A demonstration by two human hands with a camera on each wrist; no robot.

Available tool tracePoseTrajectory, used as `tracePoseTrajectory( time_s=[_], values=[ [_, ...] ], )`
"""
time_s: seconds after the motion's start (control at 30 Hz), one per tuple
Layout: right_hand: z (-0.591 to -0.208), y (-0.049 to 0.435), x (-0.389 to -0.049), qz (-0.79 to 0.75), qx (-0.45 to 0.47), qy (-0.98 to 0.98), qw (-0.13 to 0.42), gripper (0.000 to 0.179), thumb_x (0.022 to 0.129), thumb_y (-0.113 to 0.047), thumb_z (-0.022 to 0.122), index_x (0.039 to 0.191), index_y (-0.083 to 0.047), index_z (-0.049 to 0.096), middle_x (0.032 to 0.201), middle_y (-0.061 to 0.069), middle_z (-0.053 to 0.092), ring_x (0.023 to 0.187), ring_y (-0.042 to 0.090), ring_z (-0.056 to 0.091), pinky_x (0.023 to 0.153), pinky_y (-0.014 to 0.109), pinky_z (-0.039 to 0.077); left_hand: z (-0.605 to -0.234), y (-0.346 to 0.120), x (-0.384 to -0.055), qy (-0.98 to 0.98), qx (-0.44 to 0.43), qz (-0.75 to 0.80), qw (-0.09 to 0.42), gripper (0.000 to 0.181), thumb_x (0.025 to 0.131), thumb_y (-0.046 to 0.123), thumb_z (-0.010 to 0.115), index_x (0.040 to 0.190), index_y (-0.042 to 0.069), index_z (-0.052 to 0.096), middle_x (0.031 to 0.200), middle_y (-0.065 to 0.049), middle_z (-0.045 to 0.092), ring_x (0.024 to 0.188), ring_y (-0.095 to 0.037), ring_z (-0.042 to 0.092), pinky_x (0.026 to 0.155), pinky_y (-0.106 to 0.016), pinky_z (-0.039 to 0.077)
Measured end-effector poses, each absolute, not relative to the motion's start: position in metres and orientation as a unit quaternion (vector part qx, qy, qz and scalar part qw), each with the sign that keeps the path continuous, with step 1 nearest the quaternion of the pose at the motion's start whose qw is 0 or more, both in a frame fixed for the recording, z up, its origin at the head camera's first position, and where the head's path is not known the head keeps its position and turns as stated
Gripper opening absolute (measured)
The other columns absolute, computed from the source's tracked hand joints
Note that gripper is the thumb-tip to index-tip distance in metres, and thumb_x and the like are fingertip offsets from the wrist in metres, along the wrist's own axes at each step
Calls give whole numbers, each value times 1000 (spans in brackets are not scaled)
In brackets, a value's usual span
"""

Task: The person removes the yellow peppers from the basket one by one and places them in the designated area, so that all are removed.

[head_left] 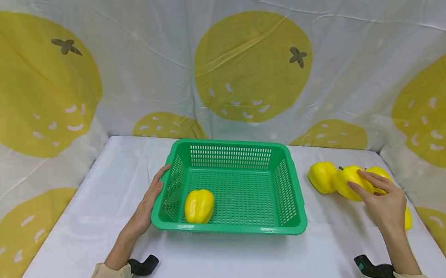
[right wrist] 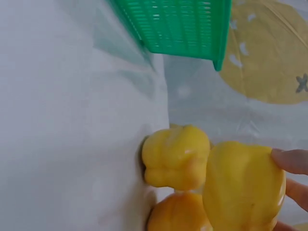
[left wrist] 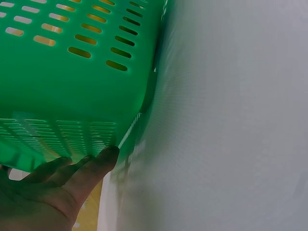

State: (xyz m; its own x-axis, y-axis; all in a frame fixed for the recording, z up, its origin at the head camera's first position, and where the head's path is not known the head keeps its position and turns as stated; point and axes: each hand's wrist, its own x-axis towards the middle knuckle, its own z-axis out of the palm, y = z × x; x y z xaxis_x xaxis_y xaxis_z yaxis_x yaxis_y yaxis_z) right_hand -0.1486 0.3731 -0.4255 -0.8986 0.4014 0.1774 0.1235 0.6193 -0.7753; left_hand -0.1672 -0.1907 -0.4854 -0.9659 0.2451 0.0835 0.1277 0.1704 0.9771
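A green plastic basket [head_left: 228,230] with slotted walls stands mid-table, one yellow bell pepper [head_left: 199,206] lying in its front left corner. My left hand [head_left: 148,201] is at the basket's left side. In the left wrist view its extended fingers [left wrist: 89,175] rest against the slotted outer wall. Off to the right, my right hand [head_left: 384,203] pinches another yellow bell pepper [head_left: 350,182] between thumb and fingers. In the right wrist view this held pepper [right wrist: 244,187] is in front of other peppers and partly covers one.
Left of the held pepper sits a yellow bell pepper [head_left: 322,176]. Another yellow pepper [head_left: 379,172] shows behind the right hand, and one more [head_left: 407,218] peeks out to its right. A white cloth covers the table [head_left: 232,270]; a fruit-print curtain [head_left: 252,68] hangs behind.
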Motion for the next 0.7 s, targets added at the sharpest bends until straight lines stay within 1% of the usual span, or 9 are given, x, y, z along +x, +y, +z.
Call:
tracePoseTrajectory(
  time_s=[0.07,0.2,0.3,0.37,0.4,0.53,0.6,0.63,0.7],
  values=[
    [-428,375,-145,400,-170,-887,156,62,88,-53,79,139,-19,67,144,-6,63,121,0,47,76,3,40,-486,-190,-167,762,123,634,46,51,114,42,16,165,39,15,175,6,8,156,-28,14,123,-63,11],
    [-433,379,-138,398,-206,-884,129,66,88,-57,77,140,-19,66,149,-3,61,143,25,45,88,14,40,-486,-189,-168,765,120,631,48,50,114,42,15,164,40,15,174,7,8,156,-25,15,123,-59,13],
    [-436,383,-133,416,-226,-873,114,67,87,-58,77,140,-19,66,142,-14,64,149,33,39,98,28,38,-486,-189,-168,767,120,629,48,50,114,42,15,164,41,15,174,7,8,155,-25,16,123,-56,15],
    [-438,385,-131,428,-235,-865,110,67,87,-58,77,140,-18,66,137,-22,64,150,34,38,106,39,38,-486,-190,-168,768,119,628,47,50,114,42,15,164,41,15,174,7,8,155,-25,17,123,-46,19],
    [-438,385,-130,433,-239,-862,109,68,87,-58,77,141,-18,65,139,-21,63,150,34,37,110,44,37,-486,-190,-168,768,120,627,47,50,114,42,15,164,41,15,174,7,8,155,-25,17,122,-43,20],
    [-439,388,-128,441,-253,-855,105,69,89,-58,75,143,-18,63,156,-5,54,151,38,33,119,61,29,-487,-191,-168,769,118,626,48,50,114,44,14,164,41,15,174,8,8,154,-25,19,114,-20,25],
    [-440,388,-126,440,-258,-854,105,69,90,-58,74,144,-17,62,160,5,49,150,38,33,119,62,28,-487,-192,-168,767,120,629,48,50,114,44,14,164,41,15,174,8,8,154,-26,18,112,-15,26],
    [-440,389,-124,439,-259,-854,105,68,90,-57,74,144,-17,62,160,4,50,149,37,34,119,60,30,-487,-192,-168,766,121,629,48,50,114,44,14,165,41,15,174,7,8,154,-26,18,109,-11,26],
    [-443,390,-121,430,-263,-857,112,67,89,-58,75,142,-18,64,151,-4,58,142,33,39,111,46,39,-487,-192,-168,765,123,631,48,51,114,43,15,165,40,15,174,6,8,154,-26,18,106,-7,27]
  ],
)
